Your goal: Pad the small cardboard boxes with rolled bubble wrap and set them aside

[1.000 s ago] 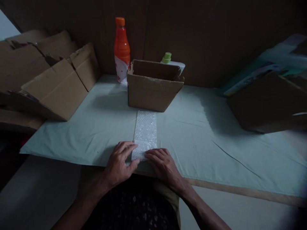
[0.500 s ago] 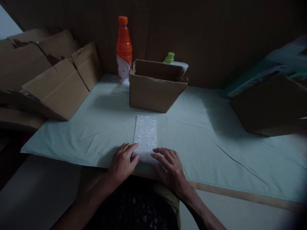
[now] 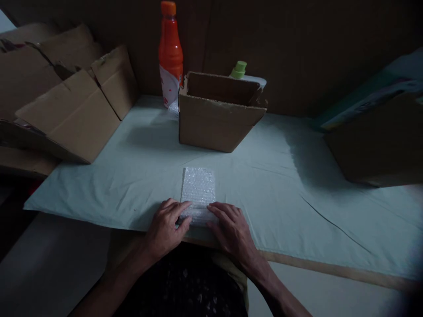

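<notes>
A strip of bubble wrap [image 3: 198, 182] lies on the pale green cloth [image 3: 271, 198] near the table's front edge. Its near end is folded or rolled over into a thicker band. My left hand [image 3: 169, 224] grips the left end of that band between thumb and fingers. At the right end, my right hand [image 3: 231, 222] holds it the same way, fingers on top and thumb on the near side. Whether anything is wrapped inside the band, I cannot tell.
Behind the bubble wrap stands an open cardboard box [image 3: 208, 123]. Beyond it are an orange bottle [image 3: 171, 53] and a bottle with a green cap [image 3: 239, 69]. More cardboard boxes [image 3: 72, 114] sit at the left, another box [image 3: 376, 145] at the right. A dark line [image 3: 333, 224] crosses the cloth.
The far end of the bubble wrap now reaches less far from my hands. My right hand's thumb and fingers have closed in on the band. The view has shifted slightly.
</notes>
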`<action>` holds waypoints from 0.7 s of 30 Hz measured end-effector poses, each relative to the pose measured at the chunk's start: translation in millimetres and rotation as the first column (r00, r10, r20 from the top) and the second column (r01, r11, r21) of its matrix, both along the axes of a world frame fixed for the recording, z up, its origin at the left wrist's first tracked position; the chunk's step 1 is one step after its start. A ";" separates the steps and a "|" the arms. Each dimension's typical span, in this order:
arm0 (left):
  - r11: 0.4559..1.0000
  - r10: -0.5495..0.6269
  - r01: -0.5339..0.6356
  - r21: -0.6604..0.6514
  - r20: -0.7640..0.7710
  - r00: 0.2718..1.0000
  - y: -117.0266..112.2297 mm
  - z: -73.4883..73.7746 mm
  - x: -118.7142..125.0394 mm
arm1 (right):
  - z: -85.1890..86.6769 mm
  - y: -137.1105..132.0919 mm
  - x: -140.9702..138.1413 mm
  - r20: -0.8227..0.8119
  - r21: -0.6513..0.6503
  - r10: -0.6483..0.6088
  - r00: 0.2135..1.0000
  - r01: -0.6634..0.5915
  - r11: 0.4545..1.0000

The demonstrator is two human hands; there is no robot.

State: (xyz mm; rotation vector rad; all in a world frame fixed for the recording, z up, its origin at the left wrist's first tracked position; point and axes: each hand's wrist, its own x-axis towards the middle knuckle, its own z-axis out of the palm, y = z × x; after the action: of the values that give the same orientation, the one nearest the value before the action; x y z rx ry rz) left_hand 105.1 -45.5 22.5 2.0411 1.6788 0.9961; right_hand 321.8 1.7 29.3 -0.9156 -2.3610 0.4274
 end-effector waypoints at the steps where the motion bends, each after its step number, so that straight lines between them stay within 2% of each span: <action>1: 1.000 0.027 -0.027 -0.006 -0.022 0.999 4.8 -2.3 0.1 | -1.2 0.1 0.1 0.018 0.048 -0.034 0.999 0.033 0.998; 3: 0.997 0.080 -0.081 0.000 -0.060 0.995 12.6 -6.2 0.9 | -3.1 0.8 -1.1 0.072 0.100 -0.051 0.996 0.044 0.994; 5: 0.993 0.116 -0.114 0.028 -0.060 0.991 15.3 -8.0 1.5 | -3.8 2.4 -4.2 0.135 0.101 -0.017 0.991 0.004 0.995; 8: 0.996 0.055 -0.053 0.073 -0.024 0.998 8.8 -5.2 0.2 | -2.3 6.2 -9.5 0.147 0.089 0.024 0.989 -0.037 0.995; 11: 0.997 -0.051 0.050 0.055 0.016 0.999 -2.0 2.2 -3.2 | 0.5 7.8 -10.4 0.069 0.001 0.053 0.996 -0.053 0.999; 13: 0.998 -0.062 0.062 0.017 0.051 0.997 -5.7 6.4 -5.0 | 1.5 6.9 -8.2 0.031 -0.100 0.083 0.996 -0.079 0.992; 15: 0.999 -0.039 0.040 -0.020 0.059 0.997 -4.2 7.5 -5.4 | 1.5 5.6 -5.3 0.023 -0.137 0.074 0.997 -0.070 0.988; 19: 0.998 0.051 -0.052 -0.027 -0.043 0.998 10.3 -0.5 -2.9 | 2.8 3.4 -5.1 0.063 0.062 -0.075 0.995 0.071 0.996; 21: 0.996 0.089 -0.091 -0.013 -0.083 0.993 17.2 -5.6 -1.3 | 4.5 2.7 -8.8 0.116 0.126 -0.073 0.991 0.058 0.990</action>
State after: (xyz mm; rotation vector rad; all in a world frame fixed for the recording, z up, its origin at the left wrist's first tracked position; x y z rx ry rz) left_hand 103.7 -28.3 16.9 2.0380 1.8295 0.9346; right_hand 312.9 4.5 33.8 -0.9827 -2.4270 0.2039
